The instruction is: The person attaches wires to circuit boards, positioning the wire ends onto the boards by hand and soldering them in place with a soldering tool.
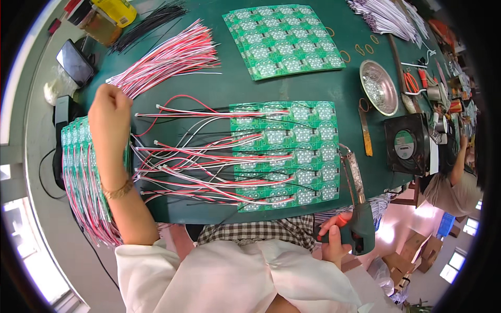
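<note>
My left hand [110,104] is closed, its fingers curled at the near end of a bundle of red and white wires [175,57]; what they pinch is hidden. My right hand [335,244] grips a dark green soldering gun [362,227] with a red trigger, its metal tip pointing up beside the right edge of a green circuit board panel [329,151]. Red, white and black wires [209,180] with small white connectors lie across the panel's left part and out onto the green table [282,91].
More board panels [282,39] lie at the back. Stacked wired boards [78,151] stand left of my forearm. On the right are a metal bowl [378,87], a black fan [407,145] and a flat yellow-handled tool [367,135]. A phone [74,62] and jars [94,23] sit at far left.
</note>
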The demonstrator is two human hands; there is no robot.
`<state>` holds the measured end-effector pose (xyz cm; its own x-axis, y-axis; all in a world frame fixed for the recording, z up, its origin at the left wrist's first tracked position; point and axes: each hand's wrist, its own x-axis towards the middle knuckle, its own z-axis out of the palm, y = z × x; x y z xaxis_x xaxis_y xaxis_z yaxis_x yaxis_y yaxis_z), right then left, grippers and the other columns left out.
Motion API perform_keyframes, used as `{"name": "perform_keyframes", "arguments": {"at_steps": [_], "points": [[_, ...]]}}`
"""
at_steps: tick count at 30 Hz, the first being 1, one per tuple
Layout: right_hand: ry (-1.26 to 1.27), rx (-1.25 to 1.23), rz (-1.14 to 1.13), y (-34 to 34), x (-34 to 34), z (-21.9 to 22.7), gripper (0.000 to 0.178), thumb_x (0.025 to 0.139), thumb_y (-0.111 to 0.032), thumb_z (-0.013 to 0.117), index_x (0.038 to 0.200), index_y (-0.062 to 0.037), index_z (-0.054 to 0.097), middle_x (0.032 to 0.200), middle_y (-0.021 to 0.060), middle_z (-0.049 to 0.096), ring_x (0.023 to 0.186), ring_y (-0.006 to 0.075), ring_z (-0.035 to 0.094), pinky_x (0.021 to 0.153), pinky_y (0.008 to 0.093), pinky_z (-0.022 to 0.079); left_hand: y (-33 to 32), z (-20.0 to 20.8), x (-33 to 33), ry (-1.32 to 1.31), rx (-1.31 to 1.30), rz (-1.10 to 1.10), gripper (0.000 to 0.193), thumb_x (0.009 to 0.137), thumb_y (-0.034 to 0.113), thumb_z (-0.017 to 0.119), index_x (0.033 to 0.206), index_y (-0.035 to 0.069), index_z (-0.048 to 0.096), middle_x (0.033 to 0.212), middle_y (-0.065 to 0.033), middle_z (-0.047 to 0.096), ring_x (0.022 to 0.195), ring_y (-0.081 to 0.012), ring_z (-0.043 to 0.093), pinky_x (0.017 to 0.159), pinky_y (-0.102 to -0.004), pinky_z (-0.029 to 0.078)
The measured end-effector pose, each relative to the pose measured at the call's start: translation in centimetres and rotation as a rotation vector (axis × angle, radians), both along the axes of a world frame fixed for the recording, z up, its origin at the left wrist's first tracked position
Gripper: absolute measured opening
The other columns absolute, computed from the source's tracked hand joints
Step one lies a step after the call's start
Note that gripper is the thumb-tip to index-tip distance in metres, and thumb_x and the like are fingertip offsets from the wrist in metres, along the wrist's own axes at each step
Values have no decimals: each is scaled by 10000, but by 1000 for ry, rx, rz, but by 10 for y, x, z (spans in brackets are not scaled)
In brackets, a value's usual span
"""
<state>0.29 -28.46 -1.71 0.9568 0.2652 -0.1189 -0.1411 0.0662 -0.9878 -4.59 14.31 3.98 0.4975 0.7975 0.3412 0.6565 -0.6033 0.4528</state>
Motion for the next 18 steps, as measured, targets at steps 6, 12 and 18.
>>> {"name": "perform_keyframes", "arguments": {"at_steps": [6,12,18], "points": [[-44,12,-15,6,-1,9,333,812,-69,574,1108,-49,425,739,92,533,583,139,504,556,264,442,-56,19,-17,-1056,-1487,-451,364,913,213,500,1198,-13,478,731,-1,546,582,-102,506,591,-245,443],[-151,104,50,18,8,-10,341,833,-60,521,1151,-57,398,769,90,524,613,134,509,631,293,443,-151,-21,-16,-962,-1968,-472,321,844,172,614,1119,20,550,885,-82,637,758,-203,623,692,-308,508],[-55,299,39,32,11,-1,377,854,-36,508,1195,-77,350,762,79,536,666,136,528,676,307,453,-197,-28,-11,-824,-1855,-503,325,834,158,625,1114,24,526,881,-89,649,781,-204,635,842,-378,490]]}}
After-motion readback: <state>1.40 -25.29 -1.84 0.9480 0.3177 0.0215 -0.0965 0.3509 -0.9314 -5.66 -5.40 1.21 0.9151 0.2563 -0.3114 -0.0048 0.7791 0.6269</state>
